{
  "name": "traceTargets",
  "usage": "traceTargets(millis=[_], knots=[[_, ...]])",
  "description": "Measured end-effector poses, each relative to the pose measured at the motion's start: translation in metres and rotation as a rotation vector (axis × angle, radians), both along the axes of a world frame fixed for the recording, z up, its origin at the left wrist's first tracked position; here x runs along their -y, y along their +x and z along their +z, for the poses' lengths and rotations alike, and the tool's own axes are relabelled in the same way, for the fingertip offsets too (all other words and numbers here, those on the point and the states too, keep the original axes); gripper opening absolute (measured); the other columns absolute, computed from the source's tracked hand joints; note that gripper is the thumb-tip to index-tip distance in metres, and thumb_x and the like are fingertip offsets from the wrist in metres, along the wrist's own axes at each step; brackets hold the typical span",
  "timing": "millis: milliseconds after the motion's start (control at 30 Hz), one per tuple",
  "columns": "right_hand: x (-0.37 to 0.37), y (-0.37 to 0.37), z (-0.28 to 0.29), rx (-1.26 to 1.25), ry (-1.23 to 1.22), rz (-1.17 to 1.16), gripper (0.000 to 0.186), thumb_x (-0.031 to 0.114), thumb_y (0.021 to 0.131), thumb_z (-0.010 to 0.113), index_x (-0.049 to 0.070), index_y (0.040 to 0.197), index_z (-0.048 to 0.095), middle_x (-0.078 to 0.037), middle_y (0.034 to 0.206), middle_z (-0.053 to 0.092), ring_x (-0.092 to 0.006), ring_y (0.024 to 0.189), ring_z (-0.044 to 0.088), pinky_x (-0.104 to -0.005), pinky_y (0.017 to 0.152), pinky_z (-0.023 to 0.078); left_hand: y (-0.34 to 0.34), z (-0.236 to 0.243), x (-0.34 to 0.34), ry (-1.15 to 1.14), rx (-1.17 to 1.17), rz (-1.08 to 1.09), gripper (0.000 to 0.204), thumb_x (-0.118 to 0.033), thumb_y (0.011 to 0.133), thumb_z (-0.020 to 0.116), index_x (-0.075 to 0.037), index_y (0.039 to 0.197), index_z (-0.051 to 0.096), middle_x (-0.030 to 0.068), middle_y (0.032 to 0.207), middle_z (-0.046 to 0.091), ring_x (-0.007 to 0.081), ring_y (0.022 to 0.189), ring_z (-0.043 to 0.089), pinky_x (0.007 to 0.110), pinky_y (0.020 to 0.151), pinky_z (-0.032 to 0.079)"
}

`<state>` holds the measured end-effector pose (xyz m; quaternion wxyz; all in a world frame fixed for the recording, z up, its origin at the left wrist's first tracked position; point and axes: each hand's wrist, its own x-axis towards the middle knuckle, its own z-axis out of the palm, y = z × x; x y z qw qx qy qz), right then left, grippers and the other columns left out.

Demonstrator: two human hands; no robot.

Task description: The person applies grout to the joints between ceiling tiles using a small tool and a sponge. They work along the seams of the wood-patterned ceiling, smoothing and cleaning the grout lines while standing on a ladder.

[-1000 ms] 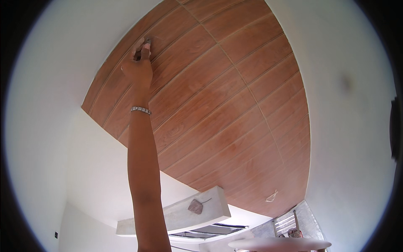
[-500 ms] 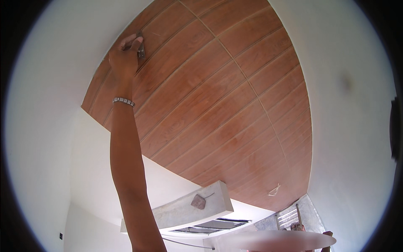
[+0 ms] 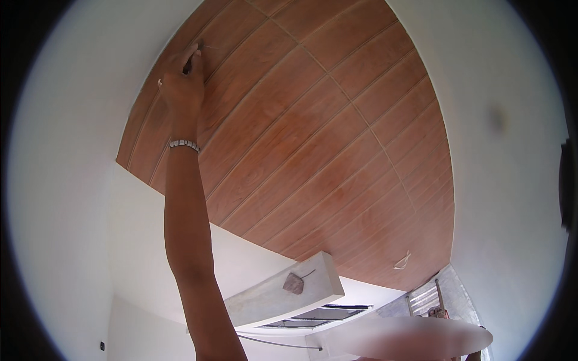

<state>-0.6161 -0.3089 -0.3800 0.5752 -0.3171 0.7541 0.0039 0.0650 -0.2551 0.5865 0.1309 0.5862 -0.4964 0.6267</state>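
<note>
My left arm reaches up from the lower edge, a bracelet of pale links (image 3: 184,145) round its wrist. The left hand (image 3: 183,78) is raised to a reddish-brown wood-look panelled ceiling (image 3: 283,126), near its upper left edge. Its thumb and fingers close on a small flat scraper (image 3: 188,64), which shows as a dark shape mostly hidden by the hand. A thin pale scratch-like line runs on the panel beside the fingertips. Grooves split the ceiling into long strips. My right hand does not show.
White walls flank the ceiling. Below hangs a white boxed ledge (image 3: 271,295) with a square brownish patch (image 3: 294,283) and wire. A pale loop (image 3: 402,260) hangs from the panels. A blurred oval (image 3: 415,337) hides part of the lower right.
My left hand has turned, so the scraper's grey face no longer shows and its fingers stand differently. The view has shifted slightly; the ledge sits further right.
</note>
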Motion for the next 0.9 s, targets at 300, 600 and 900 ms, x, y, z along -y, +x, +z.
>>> traceTargets(millis=[300, 600, 900], knots=[[0.010, -0.031, -0.051, 0.224, 0.056, -0.110, 0.024, 0.017, 0.101, 0.050, 0.010, 0.117, 0.067, -0.015, 0.097, 0.070, -0.0378, 0.074, 0.069, -0.0532, 0.055, 0.056, 0.027, -0.009, 0.010, -0.113, 0.184, 0.163, 0.019, -0.018, 0.101, 0.065, -0.024, 0.116, 0.076, -0.0008, 0.117, 0.067, 0.0244, 0.120, 0.059, 0.069, 0.101, 0.033], [0.010, -0.033, -0.042, 0.253, 0.010, -0.131, 0.017, 0.017, 0.101, 0.053, 0.011, 0.109, 0.068, -0.013, 0.093, 0.070, -0.0348, 0.076, 0.071, -0.0511, 0.053, 0.056, 0.033, -0.010, 0.016, -0.073, 0.237, 0.066, 0.017, -0.018, 0.099, 0.068, -0.020, 0.114, 0.078, 0.0029, 0.108, 0.069, 0.0252, 0.106, 0.064, 0.054, 0.097, 0.043], [0.009, -0.013, -0.019, 0.182, -0.017, -0.101, 0.015, 0.015, 0.101, 0.054, 0.011, 0.107, 0.067, -0.012, 0.091, 0.070, -0.0323, 0.074, 0.071, -0.0487, 0.050, 0.056, 0.042, -0.007, 0.014, -0.121, 0.215, -0.087, 0.015, -0.012, 0.095, 0.072, -0.015, 0.105, 0.083, 0.0052, 0.100, 0.072, 0.0244, 0.085, 0.069, 0.046, 0.079, 0.052]])
